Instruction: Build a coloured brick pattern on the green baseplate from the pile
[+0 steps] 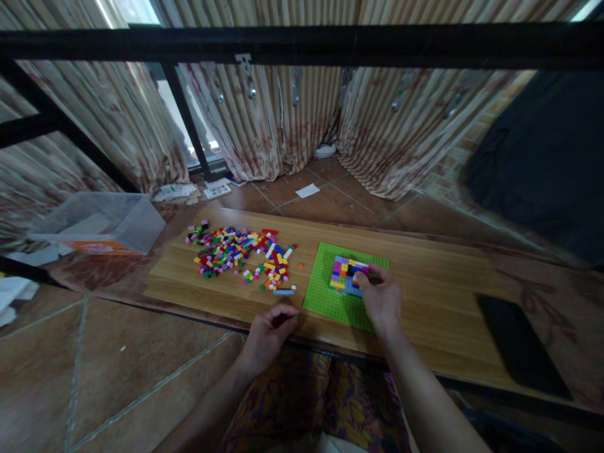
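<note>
A green studded baseplate (318, 280) lies on the wooden board in front of me. On it stands a low, multicoloured build of toy bricks (340, 274) with a dark gap near its middle. My right hand (384, 301) is closed over the build's right side, thumb and fingers pinching; a small white piece shows by the thumb tip. Its fingers partly hide the build. Left of the baseplate, by the board's near edge, my left hand (271, 332) is pinched closed. What lies between its fingertips is too small to make out. A blue brick strip (284, 292) lies just beyond it.
Loose toy bricks (231, 248) spread across the board's left part, with a single orange brick (301, 266) beside the baseplate. A clear plastic bin (108, 220) stands at the far left. A black flat object (521, 343) lies at the right. A dark metal bar (302, 45) crosses above.
</note>
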`<state>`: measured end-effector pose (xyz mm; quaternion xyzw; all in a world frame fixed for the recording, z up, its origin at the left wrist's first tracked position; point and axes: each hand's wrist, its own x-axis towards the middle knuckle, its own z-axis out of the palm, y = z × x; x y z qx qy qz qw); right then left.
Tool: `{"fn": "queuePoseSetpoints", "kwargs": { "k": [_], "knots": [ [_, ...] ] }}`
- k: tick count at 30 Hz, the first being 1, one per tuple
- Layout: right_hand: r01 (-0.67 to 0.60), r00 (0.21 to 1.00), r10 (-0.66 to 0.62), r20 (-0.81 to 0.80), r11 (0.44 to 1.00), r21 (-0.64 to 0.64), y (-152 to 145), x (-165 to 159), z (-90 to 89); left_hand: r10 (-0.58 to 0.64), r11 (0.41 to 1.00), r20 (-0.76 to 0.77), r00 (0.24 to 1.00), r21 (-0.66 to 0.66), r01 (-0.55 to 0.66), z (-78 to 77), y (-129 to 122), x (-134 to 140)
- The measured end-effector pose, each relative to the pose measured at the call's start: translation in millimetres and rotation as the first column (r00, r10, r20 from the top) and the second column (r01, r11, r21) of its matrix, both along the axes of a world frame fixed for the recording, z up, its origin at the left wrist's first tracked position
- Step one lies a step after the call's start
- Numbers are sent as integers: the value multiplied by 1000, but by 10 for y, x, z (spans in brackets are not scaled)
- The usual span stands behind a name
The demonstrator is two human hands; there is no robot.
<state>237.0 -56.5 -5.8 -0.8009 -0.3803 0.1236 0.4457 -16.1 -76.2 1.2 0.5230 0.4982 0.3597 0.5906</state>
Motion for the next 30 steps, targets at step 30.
{"fn": "queuePoseSetpoints", "kwargs": {
  "k": [30],
  "knots": [
    [-274, 823, 189, 537, 958, 84, -289, -105, -137, -16, 992, -75, 997, 123, 25, -110, 8, -9]
  ]
}}
